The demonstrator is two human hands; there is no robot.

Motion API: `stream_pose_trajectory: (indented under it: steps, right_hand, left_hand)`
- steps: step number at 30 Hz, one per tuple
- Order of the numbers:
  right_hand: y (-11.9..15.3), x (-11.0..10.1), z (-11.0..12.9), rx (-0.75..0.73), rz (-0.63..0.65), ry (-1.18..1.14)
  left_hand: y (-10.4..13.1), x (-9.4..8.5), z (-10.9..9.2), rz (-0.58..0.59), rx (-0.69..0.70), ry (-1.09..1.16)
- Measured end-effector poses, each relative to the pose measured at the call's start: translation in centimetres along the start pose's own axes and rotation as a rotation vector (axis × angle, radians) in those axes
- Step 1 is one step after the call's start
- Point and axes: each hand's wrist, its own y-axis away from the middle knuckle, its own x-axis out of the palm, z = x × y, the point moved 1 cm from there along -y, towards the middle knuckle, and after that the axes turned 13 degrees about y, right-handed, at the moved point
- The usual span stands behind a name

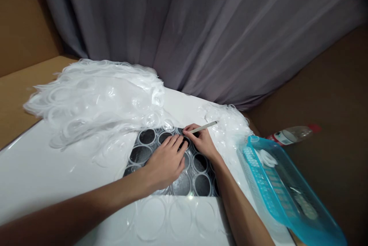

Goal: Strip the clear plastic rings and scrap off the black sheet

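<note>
A clear plastic sheet with rows of round outlines (202,184) lies partly over a dark rectangular panel (147,136). My left hand (168,158) rests palm-down on that sheet, fingers stretched forward and slightly apart. Close by on the right, my right hand (201,138) pinches a slim, pale, pen-like tool (204,127) near the far edge of the dark panel. The tool's upper end points up to the right. Its tip is too small to make out, and so is whatever it touches between the hands.
Heaped clear plastic ring scraps (106,96) fill the back left of the white table (34,169). A smaller scrap heap (227,119) lies back right. A blue plastic basket (287,184) with white items stands right, beside a red-capped bottle (296,135). A grey curtain (172,27) hangs behind.
</note>
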Motion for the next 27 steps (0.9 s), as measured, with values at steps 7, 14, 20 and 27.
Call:
stream_pose_trajectory:
  steps: [7, 14, 20, 27]
  right_hand:
    - [0.0, 0.0, -0.1, -0.024, 0.002, 0.029]
    - [0.3, 0.1, 0.5, -0.184, 0.006, 0.229]
    - [-0.1, 0.3, 0.4, -0.221, 0.008, 0.371]
    - [-4.2, -2.6, -1.1, -0.155, -0.188, 0.505]
  left_hand:
    - [0.0, 0.4, 0.2, 0.008, 0.003, -0.009]
    - [-0.1, 0.5, 0.1, 0.009, 0.001, -0.018]
    - [0.0, 0.9, -0.1, -0.016, 0.002, -0.027]
    - [0.2, 0.5, -0.1, 0.008, 0.014, -0.042]
